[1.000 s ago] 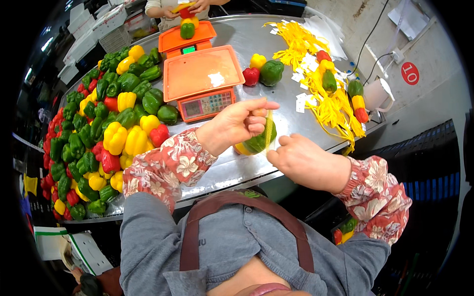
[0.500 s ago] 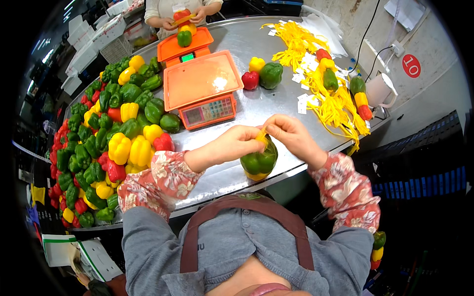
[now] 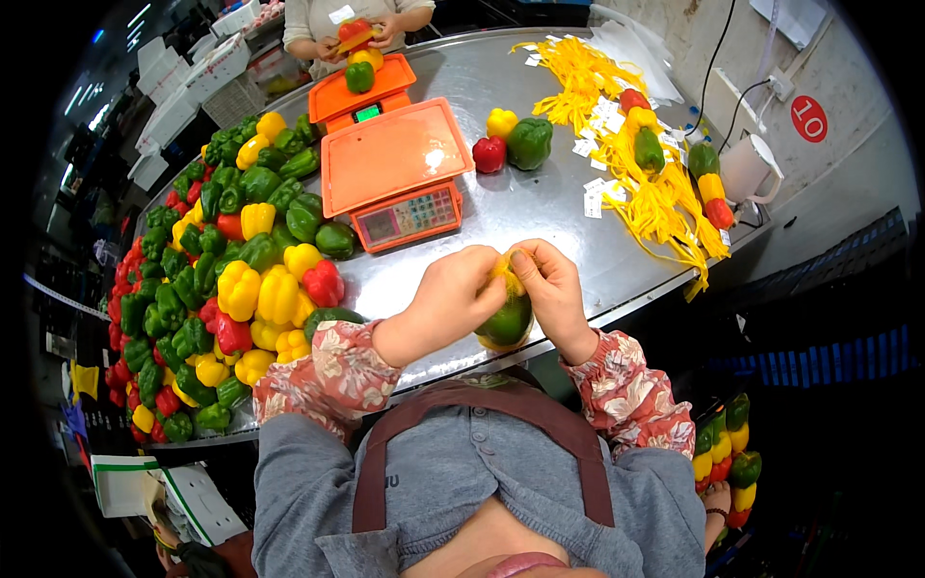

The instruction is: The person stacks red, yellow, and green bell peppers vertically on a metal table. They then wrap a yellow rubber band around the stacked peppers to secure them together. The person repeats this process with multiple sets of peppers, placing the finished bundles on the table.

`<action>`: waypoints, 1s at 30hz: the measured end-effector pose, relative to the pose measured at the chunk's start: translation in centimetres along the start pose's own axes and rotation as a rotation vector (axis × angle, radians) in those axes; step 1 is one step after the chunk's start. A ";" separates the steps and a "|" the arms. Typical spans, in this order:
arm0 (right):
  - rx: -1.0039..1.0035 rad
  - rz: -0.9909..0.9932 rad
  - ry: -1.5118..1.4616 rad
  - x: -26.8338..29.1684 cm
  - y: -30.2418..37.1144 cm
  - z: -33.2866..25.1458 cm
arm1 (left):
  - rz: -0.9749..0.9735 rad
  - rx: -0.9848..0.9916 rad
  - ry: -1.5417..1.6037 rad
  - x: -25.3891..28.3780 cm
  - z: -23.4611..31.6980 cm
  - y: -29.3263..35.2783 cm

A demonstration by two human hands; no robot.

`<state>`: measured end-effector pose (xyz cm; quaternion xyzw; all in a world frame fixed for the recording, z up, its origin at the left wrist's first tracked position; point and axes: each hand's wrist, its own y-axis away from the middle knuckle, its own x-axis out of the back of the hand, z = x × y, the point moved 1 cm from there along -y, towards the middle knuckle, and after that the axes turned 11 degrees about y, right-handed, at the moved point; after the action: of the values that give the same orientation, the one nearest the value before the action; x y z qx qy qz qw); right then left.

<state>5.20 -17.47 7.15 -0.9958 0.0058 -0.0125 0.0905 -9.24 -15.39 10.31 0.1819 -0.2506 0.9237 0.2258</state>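
Both my hands are at the table's near edge, over a yellow mesh bag (image 3: 502, 271) with peppers in it. Inside it a green pepper (image 3: 509, 318) shows, with a bit of yellow below. My left hand (image 3: 451, 294) is closed, its fingertips pinching the gathered mesh at the top. My right hand (image 3: 552, 286) pinches the same gathered mesh from the other side, thumb and fingers pressed together. The fingertips partly hide the gathered end. Ahead of my hands, a red pepper (image 3: 489, 154), a small yellow pepper (image 3: 501, 122) and a large green pepper (image 3: 529, 144) stand together.
Heaped peppers (image 3: 193, 279) cover the table's left. Two orange scales (image 3: 395, 159) stand mid-table; beyond, another person (image 3: 356, 29) holds a bagged pepper pack. Yellow mesh bags with white tags (image 3: 655, 222) lie right, near a pale kettle (image 3: 752, 170). Packed peppers and a person's hand (image 3: 716, 497) are lower right.
My right hand has moved left and down, close to my left, and both now pinch the mesh. More packed peppers and another person's hand have come into view at lower right.
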 end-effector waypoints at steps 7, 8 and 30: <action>-0.077 -0.110 -0.142 0.5 -0.1 -0.3 | 0.209 -0.439 -0.220 -1.3 -0.9 0.7; -0.081 -0.114 -0.134 0.5 -0.1 -0.4 | 0.216 -0.441 -0.237 -1.3 -1.1 0.9; 0.081 -0.397 0.237 2.6 -1.2 -0.9 | 0.046 -0.094 0.127 0.2 -0.6 0.2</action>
<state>7.75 -16.48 8.33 -0.9646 -0.1799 -0.1473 0.1249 -9.68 -15.15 9.87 0.1066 -0.2831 0.9254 0.2283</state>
